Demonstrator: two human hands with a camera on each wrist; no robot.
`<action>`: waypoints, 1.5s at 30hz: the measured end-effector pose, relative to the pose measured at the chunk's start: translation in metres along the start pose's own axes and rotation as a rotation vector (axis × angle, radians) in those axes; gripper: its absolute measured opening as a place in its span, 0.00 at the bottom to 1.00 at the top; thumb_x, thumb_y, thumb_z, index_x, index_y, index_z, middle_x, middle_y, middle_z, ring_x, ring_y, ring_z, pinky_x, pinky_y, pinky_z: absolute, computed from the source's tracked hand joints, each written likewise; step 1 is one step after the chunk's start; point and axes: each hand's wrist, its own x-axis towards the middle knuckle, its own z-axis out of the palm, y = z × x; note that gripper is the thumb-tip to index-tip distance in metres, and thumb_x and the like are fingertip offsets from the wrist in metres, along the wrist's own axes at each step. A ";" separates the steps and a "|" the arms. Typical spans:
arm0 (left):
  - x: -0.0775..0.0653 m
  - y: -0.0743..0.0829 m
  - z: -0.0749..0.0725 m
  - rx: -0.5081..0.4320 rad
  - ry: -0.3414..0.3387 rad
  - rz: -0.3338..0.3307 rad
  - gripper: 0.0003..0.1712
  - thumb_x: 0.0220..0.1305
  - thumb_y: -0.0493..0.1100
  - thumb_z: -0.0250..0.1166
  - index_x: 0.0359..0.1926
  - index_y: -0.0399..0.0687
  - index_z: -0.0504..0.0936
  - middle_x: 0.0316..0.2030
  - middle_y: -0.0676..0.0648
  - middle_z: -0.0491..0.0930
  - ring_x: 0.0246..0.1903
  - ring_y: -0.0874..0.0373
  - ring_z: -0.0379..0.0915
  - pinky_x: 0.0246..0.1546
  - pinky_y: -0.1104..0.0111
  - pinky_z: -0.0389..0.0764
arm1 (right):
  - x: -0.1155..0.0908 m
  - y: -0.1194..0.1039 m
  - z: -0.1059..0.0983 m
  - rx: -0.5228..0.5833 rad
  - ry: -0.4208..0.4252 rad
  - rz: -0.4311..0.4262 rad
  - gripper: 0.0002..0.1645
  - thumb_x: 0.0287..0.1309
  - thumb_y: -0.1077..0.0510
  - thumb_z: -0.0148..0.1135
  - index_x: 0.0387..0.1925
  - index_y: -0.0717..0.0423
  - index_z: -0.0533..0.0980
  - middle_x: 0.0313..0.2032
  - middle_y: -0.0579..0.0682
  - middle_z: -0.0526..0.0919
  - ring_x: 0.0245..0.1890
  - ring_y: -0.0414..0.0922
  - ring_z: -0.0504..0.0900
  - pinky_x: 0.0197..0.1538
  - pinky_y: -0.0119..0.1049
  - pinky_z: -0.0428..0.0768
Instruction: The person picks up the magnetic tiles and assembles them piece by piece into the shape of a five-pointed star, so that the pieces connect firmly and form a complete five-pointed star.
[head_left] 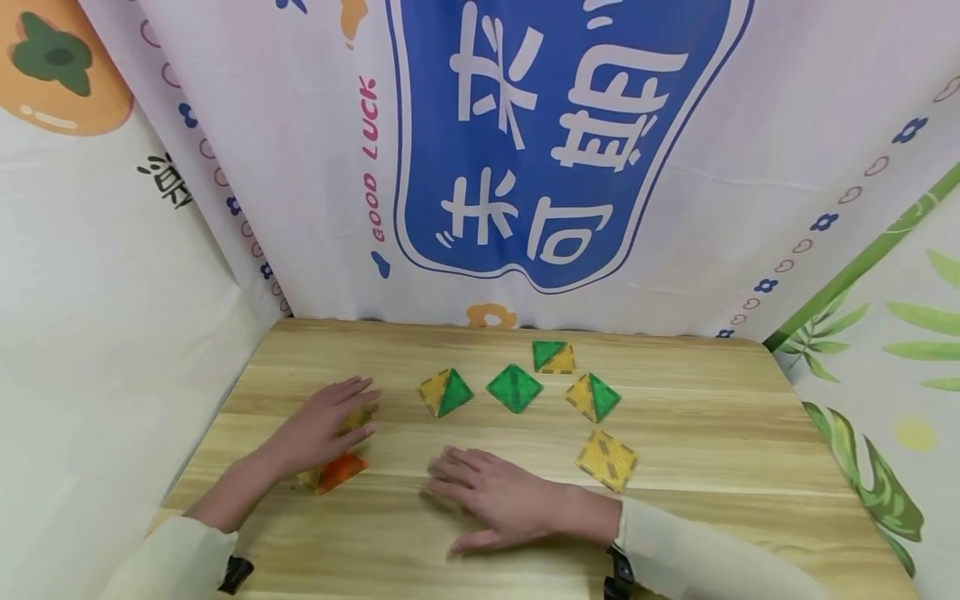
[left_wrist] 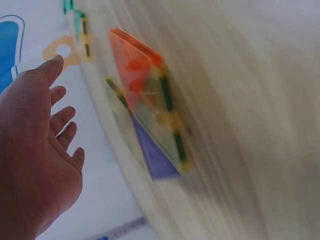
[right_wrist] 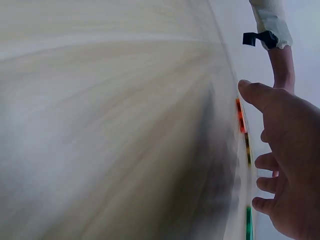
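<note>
My left hand (head_left: 321,427) hovers at the left of the table, fingers spread and holding nothing. It partly covers a yellow tile (head_left: 356,419) and lies beside an orange triangular tile (head_left: 342,472). From the left wrist, the orange tile (left_wrist: 131,57) shows with yellow-edged pieces and a purple triangle (left_wrist: 152,155), all beyond the palm. My right hand (head_left: 504,497) is over the middle front of the table, fingers straight and apart from the tiles. In the right wrist view its grip is likewise bare, with orange and green tile edges (right_wrist: 249,222) behind the fingers.
On the wooden table (head_left: 420,533) lie a yellow-green square (head_left: 446,392), a green square (head_left: 514,388), two more yellow-green pairs (head_left: 592,397) and a yellow square (head_left: 607,460). A printed cloth (head_left: 315,208) hangs along the back edge and sides.
</note>
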 end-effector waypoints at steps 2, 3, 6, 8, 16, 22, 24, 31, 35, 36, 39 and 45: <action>-0.009 -0.004 -0.003 0.014 0.017 0.001 0.32 0.73 0.47 0.70 0.72 0.39 0.77 0.74 0.32 0.69 0.74 0.31 0.62 0.71 0.33 0.63 | 0.009 -0.003 0.002 0.006 -0.017 -0.002 0.52 0.74 0.23 0.46 0.84 0.50 0.57 0.82 0.57 0.59 0.81 0.60 0.56 0.79 0.54 0.64; -0.013 -0.007 -0.004 0.019 0.024 0.001 0.31 0.73 0.47 0.70 0.71 0.40 0.77 0.73 0.32 0.70 0.74 0.31 0.62 0.70 0.33 0.64 | 0.013 -0.005 0.003 0.013 -0.025 -0.004 0.52 0.74 0.22 0.45 0.84 0.49 0.56 0.82 0.57 0.58 0.82 0.59 0.55 0.79 0.54 0.63; -0.023 -0.012 -0.007 0.028 0.039 0.007 0.30 0.72 0.48 0.71 0.70 0.39 0.79 0.72 0.32 0.71 0.73 0.30 0.64 0.68 0.33 0.66 | 0.026 -0.009 0.005 0.042 -0.056 -0.005 0.52 0.74 0.22 0.43 0.85 0.47 0.53 0.83 0.56 0.55 0.83 0.58 0.53 0.81 0.53 0.61; -0.028 -0.015 -0.009 0.026 0.035 0.004 0.30 0.73 0.48 0.70 0.70 0.40 0.79 0.73 0.32 0.71 0.73 0.30 0.64 0.68 0.33 0.66 | 0.034 -0.011 0.006 0.062 -0.070 -0.006 0.52 0.74 0.22 0.42 0.86 0.45 0.51 0.83 0.55 0.54 0.83 0.58 0.52 0.81 0.52 0.60; -0.044 -0.025 -0.015 0.029 -0.005 -0.024 0.30 0.73 0.47 0.70 0.71 0.40 0.78 0.71 0.33 0.73 0.70 0.30 0.68 0.66 0.33 0.69 | 0.066 -0.021 0.008 0.115 -0.131 -0.025 0.51 0.75 0.23 0.40 0.86 0.43 0.47 0.85 0.53 0.48 0.85 0.54 0.46 0.83 0.47 0.54; -0.049 -0.029 -0.015 0.010 -0.087 -0.069 0.30 0.76 0.51 0.67 0.71 0.40 0.78 0.72 0.33 0.72 0.68 0.32 0.71 0.64 0.36 0.75 | 0.084 -0.028 0.009 0.111 -0.139 -0.026 0.52 0.75 0.22 0.40 0.87 0.42 0.45 0.86 0.51 0.43 0.85 0.51 0.43 0.83 0.44 0.52; -0.050 -0.030 -0.014 0.009 -0.115 -0.088 0.29 0.77 0.52 0.65 0.70 0.40 0.79 0.73 0.34 0.71 0.68 0.32 0.71 0.63 0.36 0.75 | 0.090 -0.029 0.010 0.109 -0.143 -0.024 0.52 0.74 0.22 0.40 0.87 0.42 0.44 0.86 0.50 0.42 0.85 0.50 0.42 0.83 0.43 0.52; -0.050 -0.029 -0.009 -0.011 -0.114 -0.084 0.28 0.76 0.50 0.67 0.68 0.38 0.80 0.72 0.31 0.71 0.68 0.30 0.70 0.63 0.35 0.74 | 0.105 -0.029 0.014 0.074 -0.188 0.008 0.53 0.73 0.20 0.37 0.87 0.40 0.41 0.86 0.45 0.42 0.85 0.44 0.40 0.83 0.44 0.52; -0.048 -0.024 -0.008 -0.032 -0.108 -0.075 0.27 0.75 0.48 0.68 0.67 0.37 0.81 0.71 0.31 0.72 0.68 0.30 0.70 0.64 0.35 0.74 | 0.106 -0.028 0.015 0.061 -0.199 0.016 0.54 0.73 0.20 0.37 0.87 0.40 0.42 0.85 0.44 0.45 0.84 0.42 0.43 0.83 0.43 0.53; -0.048 -0.023 -0.008 -0.038 -0.107 -0.068 0.27 0.75 0.48 0.68 0.67 0.36 0.81 0.71 0.31 0.73 0.68 0.30 0.70 0.63 0.35 0.74 | 0.105 -0.027 0.015 0.063 -0.196 0.013 0.53 0.73 0.20 0.37 0.87 0.40 0.43 0.85 0.43 0.46 0.84 0.42 0.44 0.83 0.43 0.53; -0.046 -0.019 -0.007 -0.031 -0.101 -0.053 0.26 0.74 0.48 0.69 0.66 0.38 0.82 0.70 0.33 0.75 0.67 0.32 0.71 0.64 0.36 0.74 | 0.099 -0.025 0.014 0.084 -0.182 0.000 0.52 0.73 0.21 0.37 0.86 0.40 0.46 0.84 0.43 0.50 0.84 0.41 0.47 0.83 0.43 0.54; -0.043 -0.006 0.000 -0.006 -0.098 -0.002 0.24 0.73 0.49 0.70 0.63 0.41 0.85 0.66 0.38 0.79 0.64 0.37 0.75 0.60 0.40 0.79 | 0.075 -0.024 0.013 0.082 -0.162 -0.021 0.50 0.74 0.21 0.35 0.85 0.42 0.51 0.83 0.43 0.56 0.83 0.41 0.51 0.82 0.42 0.55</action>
